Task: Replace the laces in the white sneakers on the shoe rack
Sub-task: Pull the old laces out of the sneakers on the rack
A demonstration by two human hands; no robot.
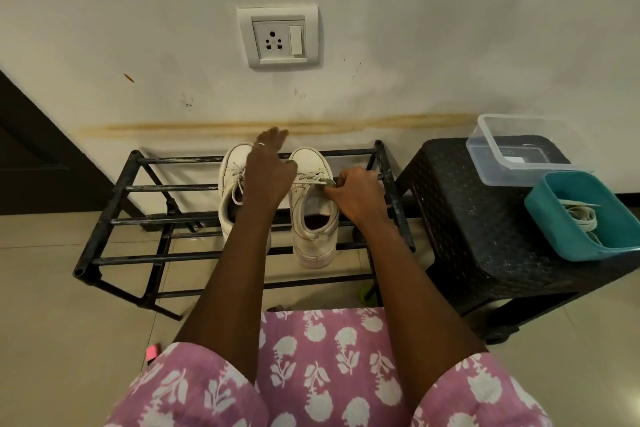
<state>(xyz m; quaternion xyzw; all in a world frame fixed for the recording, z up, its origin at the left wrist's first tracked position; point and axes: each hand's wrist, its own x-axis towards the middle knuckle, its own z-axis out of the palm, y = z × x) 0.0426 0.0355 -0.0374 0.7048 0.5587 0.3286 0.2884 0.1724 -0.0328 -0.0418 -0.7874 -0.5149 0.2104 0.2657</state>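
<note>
Left hand: the left hand [268, 172] is out over the left white canvas sneaker [231, 168], arm long and straight, fingers stretched toward the far wall and loosely spread, a ring on one finger, nothing visibly gripped
Right hand: the right hand [356, 194] sits at the right side of the right white canvas sneaker [313, 222], wrist bent inward, fingers curled, fingertips pinching the off-white flat lace [313, 178] where it crosses the eyelets
Sneakers: side by side, toes to the wall, heels toward the person, both on the top tier of the black metal bar shoe rack [166, 187]; a loose lace end hangs down the left shoe beside the left wrist
Right of the rack: a black woven-pattern plastic stool [460, 218] stands just beside it
On the stool: a clear rectangular plastic container [491, 166] at the far side, a teal plastic tub [557, 232] nearer, overhanging the stool's right edge
In the tub: a bundle of pale flat laces [581, 218]
Wall: a white socket plate with switch [278, 36] above the sneakers
</note>
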